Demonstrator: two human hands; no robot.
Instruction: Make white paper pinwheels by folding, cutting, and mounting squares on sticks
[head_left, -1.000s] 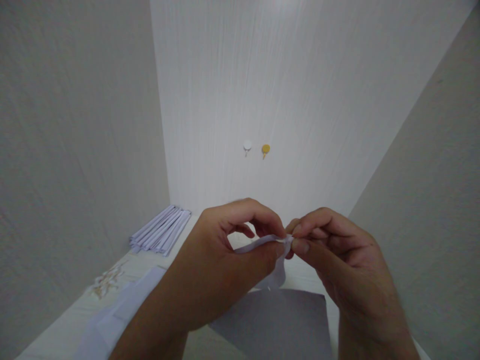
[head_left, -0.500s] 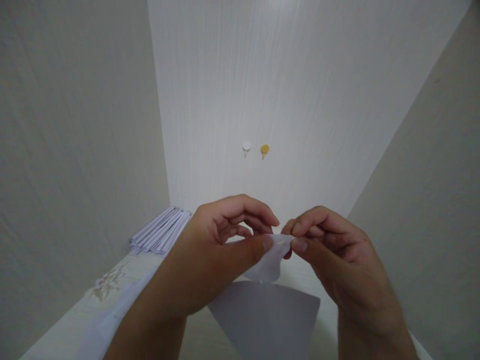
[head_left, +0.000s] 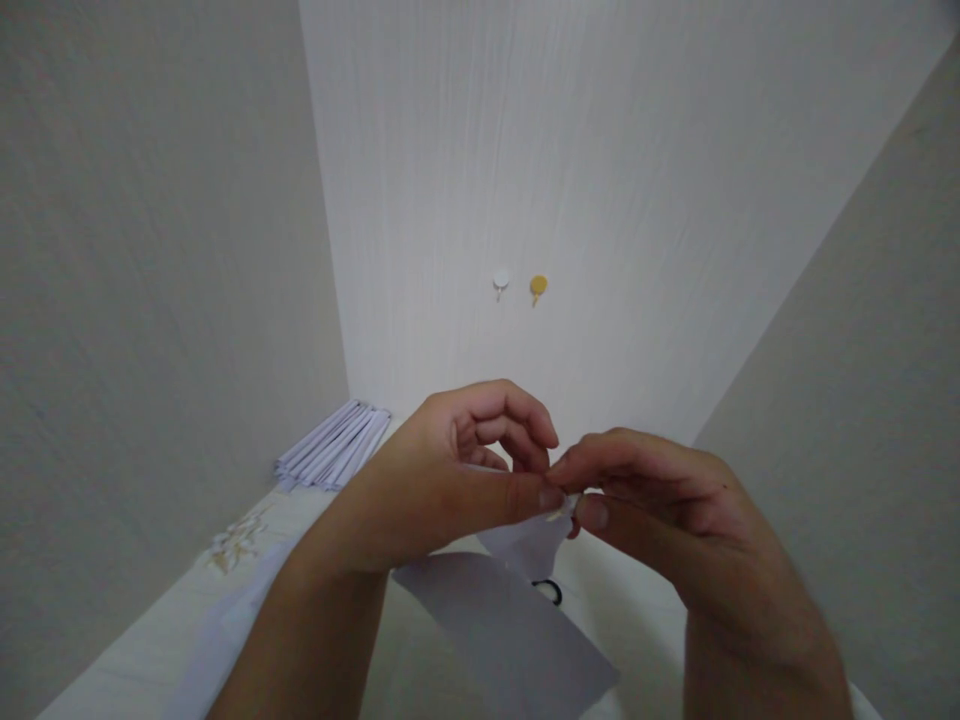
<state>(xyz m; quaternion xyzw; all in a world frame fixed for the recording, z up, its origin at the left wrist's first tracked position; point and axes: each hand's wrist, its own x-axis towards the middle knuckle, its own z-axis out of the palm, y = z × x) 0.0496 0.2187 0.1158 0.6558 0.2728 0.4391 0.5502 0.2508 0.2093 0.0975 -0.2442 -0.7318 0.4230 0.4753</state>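
Note:
My left hand (head_left: 450,480) and my right hand (head_left: 660,510) meet in front of me, both pinching a small piece of white paper (head_left: 536,540) between thumb and fingers. The paper hangs down a little below the fingertips and most of it is hidden by them. Under my hands a larger white sheet (head_left: 502,630) lies on the table (head_left: 135,650). A small dark ring-shaped thing (head_left: 550,590) shows just beneath the held paper.
A stack of folded white paper strips (head_left: 334,455) lies at the back left by the wall. More white paper (head_left: 225,640) lies at the lower left. A white pin (head_left: 501,280) and a yellow pin (head_left: 538,286) stick in the back wall.
My hands have closed tighter together over the small paper, and my right fingers now overlap the left thumb. The sheet below has shifted and the dark ring has come into sight.

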